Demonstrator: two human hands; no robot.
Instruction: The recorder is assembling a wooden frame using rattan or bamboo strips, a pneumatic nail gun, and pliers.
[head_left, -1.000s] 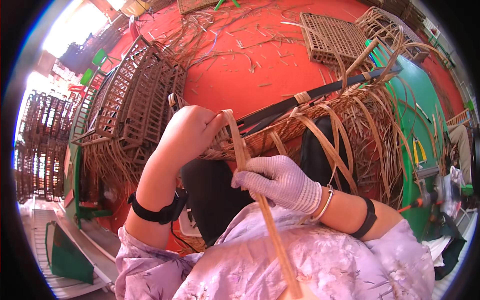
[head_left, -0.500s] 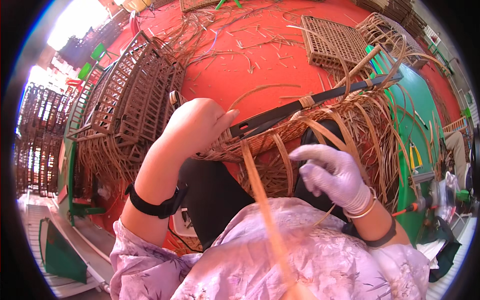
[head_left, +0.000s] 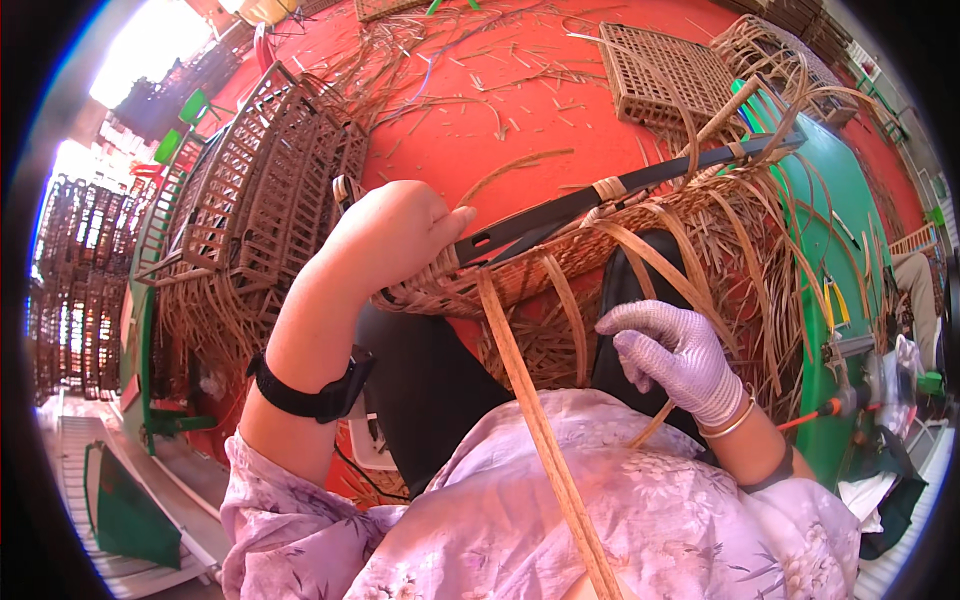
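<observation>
Red floor (head_left: 430, 165); left grip (head_left: 395, 232) (bare) at basket (head_left: 520, 282)

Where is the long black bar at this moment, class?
In the head view, the black bar slants from beside the bare left hand up along the woven piece toward the green table at right.
</observation>
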